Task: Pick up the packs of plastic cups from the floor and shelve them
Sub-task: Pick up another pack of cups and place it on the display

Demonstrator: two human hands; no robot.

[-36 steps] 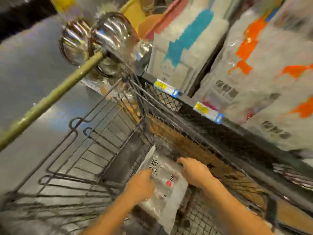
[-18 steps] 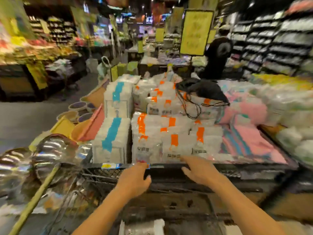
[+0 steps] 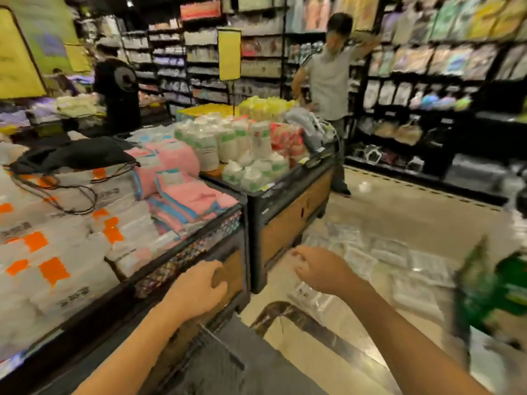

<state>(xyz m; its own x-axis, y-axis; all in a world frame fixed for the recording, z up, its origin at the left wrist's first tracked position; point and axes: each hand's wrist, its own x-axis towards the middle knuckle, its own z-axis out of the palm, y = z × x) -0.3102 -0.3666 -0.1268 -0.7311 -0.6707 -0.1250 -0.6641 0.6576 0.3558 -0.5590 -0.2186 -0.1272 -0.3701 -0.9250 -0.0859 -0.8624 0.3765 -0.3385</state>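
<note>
With left hand and right hand empty, fingers loosely curled, pickup seems next: reaching right for cup packs on the floor.

Glossy beige floor bearing scattered clear packs of plastic cups. Near table carries orange-labelled white packs, pink packs and a black bag; far table carries green-labelled stacks.
</note>
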